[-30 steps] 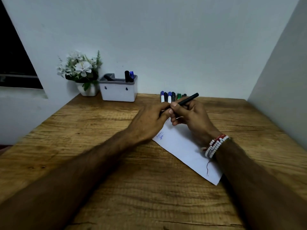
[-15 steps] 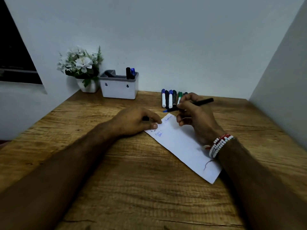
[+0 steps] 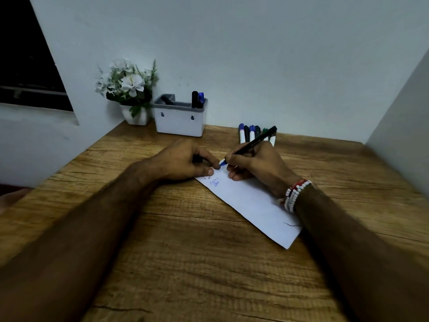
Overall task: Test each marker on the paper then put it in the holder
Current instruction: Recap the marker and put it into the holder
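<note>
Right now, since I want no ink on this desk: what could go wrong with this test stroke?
The marker in the right hand sits at the far corner of the paper, so a stroke may run onto the table. Its tip is close to the left hand, which holds the cap and could get inked.

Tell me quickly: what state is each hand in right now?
Left hand: curled round a small dark cap, fingertips on the paper.
Right hand: grips the marker, tip on the paper.
</note>
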